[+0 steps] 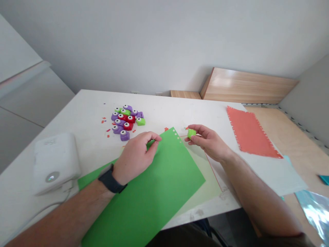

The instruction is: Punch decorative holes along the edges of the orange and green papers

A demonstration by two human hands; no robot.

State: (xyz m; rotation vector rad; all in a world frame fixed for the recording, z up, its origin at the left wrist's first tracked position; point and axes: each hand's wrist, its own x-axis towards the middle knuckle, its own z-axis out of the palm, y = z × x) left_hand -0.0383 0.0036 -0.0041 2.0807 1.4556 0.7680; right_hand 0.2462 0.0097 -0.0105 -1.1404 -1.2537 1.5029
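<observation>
A large green paper sheet (164, 181) spreads out before me, with small star-shaped holes along its edge near the far corner. My left hand (138, 154), wearing a dark wristwatch (111, 179), is over the sheet with thumb and index finger pinched together at its upper edge. To the right of the punched corner, my right hand (208, 140) holds a small bright green craft punch (191, 133) between thumb and fingers, apart from the sheet. Several purple, red and green craft punches (124, 135) with eye-like round buttons stand clustered beyond my left hand.
A white box-shaped device (57, 161) with a cable stands at left. Pale sheets (205, 171) lie beneath the green one. An orange-red sheet (253, 132) with punched edges lies at right. Tiny paper cut-outs (108, 130) dot the white table (89, 109). Shiny wrapping (315, 209) is lower right.
</observation>
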